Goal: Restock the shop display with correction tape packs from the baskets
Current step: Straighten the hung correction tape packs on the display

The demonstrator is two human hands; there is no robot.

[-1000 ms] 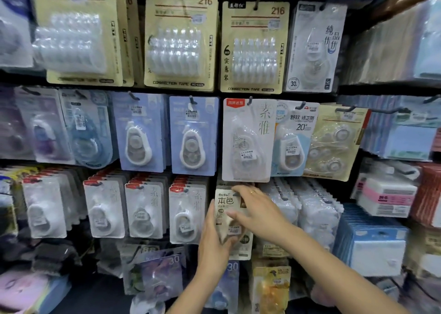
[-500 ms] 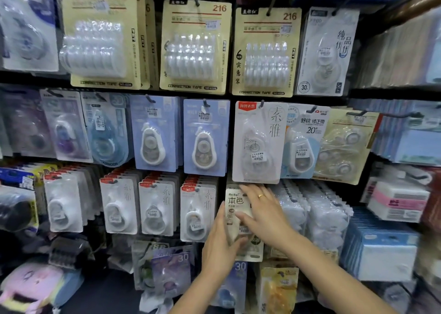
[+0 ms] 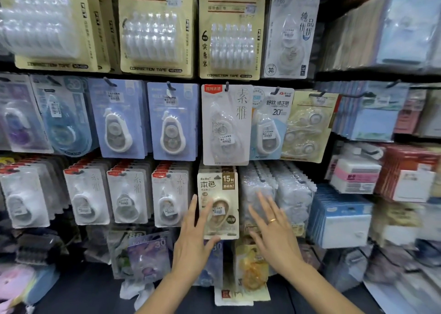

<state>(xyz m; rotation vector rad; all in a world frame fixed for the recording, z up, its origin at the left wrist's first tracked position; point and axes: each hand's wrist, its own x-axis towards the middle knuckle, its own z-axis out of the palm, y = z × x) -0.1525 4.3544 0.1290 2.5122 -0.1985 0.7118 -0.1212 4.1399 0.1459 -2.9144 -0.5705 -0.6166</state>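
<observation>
Head view of a shop wall hung with correction tape packs, described from the left edge of the frame to the right. At the upper left hang blurred cream six-roll packs [image 3: 50,27], and further cream packs marked 216 [image 3: 155,29] follow along the top row. Below them, at middle left, a purple-toned pack [image 3: 19,120] and a blue one [image 3: 66,120] hang beside two pale blue packs with white dispensers [image 3: 119,120]. Lower left, several rows of white packs with red top corners [image 3: 88,194] hang stacked on hooks. Just left of centre, the left hand [image 3: 193,239] is spread with straight fingers, its thumb lying against the bottom edge of a beige correction tape pack [image 3: 218,204] and its fingers at that pack's left edge. The beige pack, printed 15M, hangs on its hook in the lower centre of the frame, directly under a white pack with large Chinese characters [image 3: 226,125]. Just right of the beige pack, the right hand [image 3: 274,232], with a ring on one finger, is open with fingers fanned, held in front of clear plastic packs [image 3: 274,189]; whether it touches them cannot be told. The two hands are apart, one on each side of the beige pack. At the right of the frame, blue boxed goods [image 3: 341,220] and pink-and-white boxes [image 3: 355,177] sit on shelves, blurred.
</observation>
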